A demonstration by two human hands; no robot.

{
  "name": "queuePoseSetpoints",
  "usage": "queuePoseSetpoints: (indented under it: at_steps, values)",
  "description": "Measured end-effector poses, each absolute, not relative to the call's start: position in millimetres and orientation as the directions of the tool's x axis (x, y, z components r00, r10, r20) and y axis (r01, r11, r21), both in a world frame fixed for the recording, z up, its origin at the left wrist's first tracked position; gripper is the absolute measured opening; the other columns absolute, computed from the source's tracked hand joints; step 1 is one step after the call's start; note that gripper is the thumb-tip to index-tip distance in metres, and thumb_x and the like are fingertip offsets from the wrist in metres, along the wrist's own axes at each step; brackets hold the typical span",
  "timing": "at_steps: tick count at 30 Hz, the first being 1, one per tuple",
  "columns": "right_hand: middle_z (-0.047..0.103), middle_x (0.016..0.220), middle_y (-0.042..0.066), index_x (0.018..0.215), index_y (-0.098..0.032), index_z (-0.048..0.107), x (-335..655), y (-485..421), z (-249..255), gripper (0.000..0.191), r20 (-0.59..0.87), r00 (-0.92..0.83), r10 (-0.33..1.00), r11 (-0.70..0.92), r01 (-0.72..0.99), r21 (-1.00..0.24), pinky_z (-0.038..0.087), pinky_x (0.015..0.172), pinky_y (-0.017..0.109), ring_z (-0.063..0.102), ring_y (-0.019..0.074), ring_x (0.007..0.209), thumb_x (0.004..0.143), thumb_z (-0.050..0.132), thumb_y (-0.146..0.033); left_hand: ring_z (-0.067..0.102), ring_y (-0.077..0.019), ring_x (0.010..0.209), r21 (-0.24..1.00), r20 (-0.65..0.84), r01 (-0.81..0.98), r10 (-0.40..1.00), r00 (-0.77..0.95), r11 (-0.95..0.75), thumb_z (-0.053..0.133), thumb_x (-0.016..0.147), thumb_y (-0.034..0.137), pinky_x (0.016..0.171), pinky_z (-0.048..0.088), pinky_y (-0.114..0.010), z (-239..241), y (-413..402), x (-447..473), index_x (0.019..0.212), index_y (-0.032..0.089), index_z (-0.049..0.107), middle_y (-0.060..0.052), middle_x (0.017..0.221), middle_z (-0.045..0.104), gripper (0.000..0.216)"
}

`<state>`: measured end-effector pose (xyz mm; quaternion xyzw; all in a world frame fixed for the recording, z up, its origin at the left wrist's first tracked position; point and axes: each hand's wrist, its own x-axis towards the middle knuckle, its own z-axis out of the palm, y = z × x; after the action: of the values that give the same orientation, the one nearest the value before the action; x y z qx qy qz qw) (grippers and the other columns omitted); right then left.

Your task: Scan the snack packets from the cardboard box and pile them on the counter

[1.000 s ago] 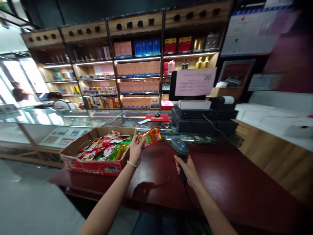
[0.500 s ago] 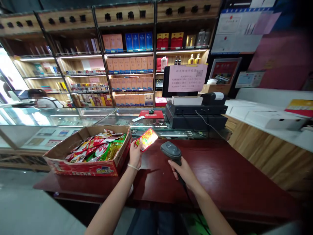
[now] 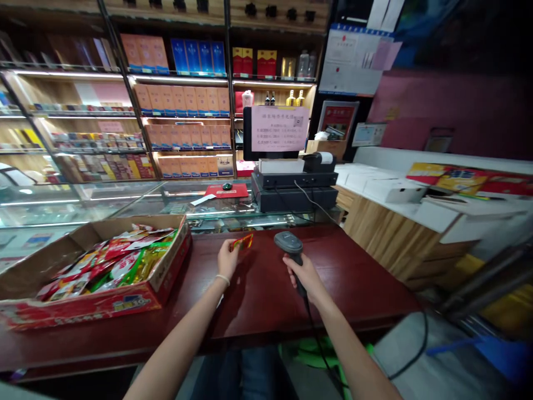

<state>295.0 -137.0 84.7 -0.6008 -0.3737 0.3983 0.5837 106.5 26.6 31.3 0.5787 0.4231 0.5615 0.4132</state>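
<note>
Between the thumb and fingers of my left hand (image 3: pixel 228 258) is a small red and yellow snack packet (image 3: pixel 244 241), seen nearly edge-on above the table. My right hand (image 3: pixel 300 272) is wrapped round the handle of a dark barcode scanner (image 3: pixel 288 243), its head raised and its cable hanging down toward my lap. The packet and the scanner are apart. To the left of my left hand stands an open cardboard box (image 3: pixel 95 311) with many colourful snack packets (image 3: pixel 120 258) inside.
Beneath my hands lies the dark red tabletop (image 3: pixel 266 300). Behind it are a glass counter (image 3: pixel 179 205), a red mat (image 3: pixel 228 191) with a mouse, and a monitor (image 3: pixel 247 133) bearing a pink notice. White boxes (image 3: pixel 387 189) sit on the wooden counter at the right.
My view has turned right, so the box and shelves sit further left. The snack packet has tilted from showing its bright face to nearly edge-on. Both hands keep their hold.
</note>
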Motion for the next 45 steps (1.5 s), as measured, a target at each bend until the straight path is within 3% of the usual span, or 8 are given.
queuePoseSetpoints:
  at_steps: [3,10,14,17,22,36,40,45]
  values:
    - [0.049,0.052,-0.010,0.092,-0.021,0.053,322.5,-153.9,83.6,0.034,-0.049,0.478,0.877,-0.030,-0.046,-0.998,0.033,0.030,0.017,0.042,0.0068,0.033,0.073,0.067,-0.045,0.064,-0.0172,0.083,0.906,0.347,0.187,0.920,0.184,-0.380,0.057,0.081,0.026,0.080,0.047,-0.029,20.0,17.6,148.5,0.089,0.019,0.064,-0.004,0.088,0.070,0.013]
    - [0.048,0.051,-0.010,0.088,-0.021,0.052,368.4,-175.9,86.1,0.034,-0.058,0.575,0.816,0.000,-0.101,-0.995,0.032,0.029,0.017,0.041,0.0064,0.032,0.070,0.069,-0.045,0.064,-0.0182,0.096,0.698,0.346,0.416,0.783,0.516,-0.583,0.050,0.083,0.011,0.088,0.045,-0.028,14.7,6.2,248.2,0.098,0.020,0.067,-0.006,0.103,0.070,0.024]
    - [0.049,0.052,-0.009,0.089,-0.020,0.053,380.1,-178.2,85.4,0.036,-0.048,0.591,0.805,0.032,-0.124,-0.992,0.032,0.030,0.016,0.041,0.0056,0.033,0.070,0.070,-0.045,0.058,-0.0224,0.111,0.596,0.229,0.525,0.755,0.614,-0.608,0.050,0.086,0.018,0.103,0.037,-0.040,15.2,21.8,287.8,0.111,0.020,0.064,-0.010,0.117,0.065,0.028]
    - [0.049,0.052,-0.010,0.091,-0.020,0.053,383.8,-176.1,83.5,0.037,-0.059,0.594,0.802,0.027,-0.135,-0.991,0.032,0.030,0.016,0.041,0.0055,0.033,0.070,0.070,-0.045,0.054,-0.0280,0.119,0.564,0.151,0.517,0.696,0.702,-0.644,0.062,0.081,0.029,0.107,0.031,-0.050,15.3,34.7,300.8,0.112,0.022,0.065,-0.011,0.125,0.061,0.032]
    - [0.049,0.052,-0.009,0.089,-0.021,0.053,378.2,-170.8,86.2,0.037,-0.085,0.580,0.810,0.018,-0.169,-0.985,0.032,0.030,0.017,0.041,0.0060,0.033,0.070,0.072,-0.045,0.055,-0.0254,0.117,0.598,0.239,0.374,0.603,0.761,-0.709,0.059,0.081,0.024,0.103,0.040,-0.038,26.4,40.6,282.5,0.116,0.018,0.065,-0.013,0.125,0.062,0.036]
    - [0.049,0.055,-0.007,0.095,-0.018,0.058,260.1,-113.9,124.5,0.039,0.038,0.206,0.978,0.077,-0.185,-0.980,0.035,0.032,0.019,0.043,0.0069,0.036,0.070,0.075,-0.042,0.064,-0.0209,0.099,0.641,0.512,0.419,0.765,0.391,-0.643,0.053,0.086,0.026,0.091,0.046,-0.031,168.2,-3.1,-8.1,0.107,0.022,0.069,-0.004,0.106,0.071,0.027]
    - [0.051,0.059,-0.007,0.098,-0.018,0.057,213.3,-96.7,129.3,0.041,0.070,0.084,0.994,0.086,-0.209,-0.974,0.038,0.036,0.019,0.045,0.0072,0.039,0.071,0.075,-0.042,0.065,-0.0202,0.089,0.690,0.523,0.532,0.846,0.103,-0.491,0.061,0.081,0.027,0.086,0.047,-0.030,178.7,0.9,-105.7,0.096,0.021,0.071,-0.005,0.095,0.072,0.020]
    - [0.055,0.063,-0.004,0.097,-0.018,0.056,167.6,-73.3,130.5,0.041,0.068,0.000,0.998,0.066,-0.234,-0.970,0.042,0.040,0.020,0.051,0.0087,0.045,0.070,0.075,-0.043,0.064,-0.0212,0.082,0.831,0.412,0.467,0.898,-0.155,-0.301,0.068,0.070,0.027,0.082,0.049,-0.033,158.9,23.0,-180.5,0.091,0.019,0.070,-0.006,0.086,0.071,0.022]
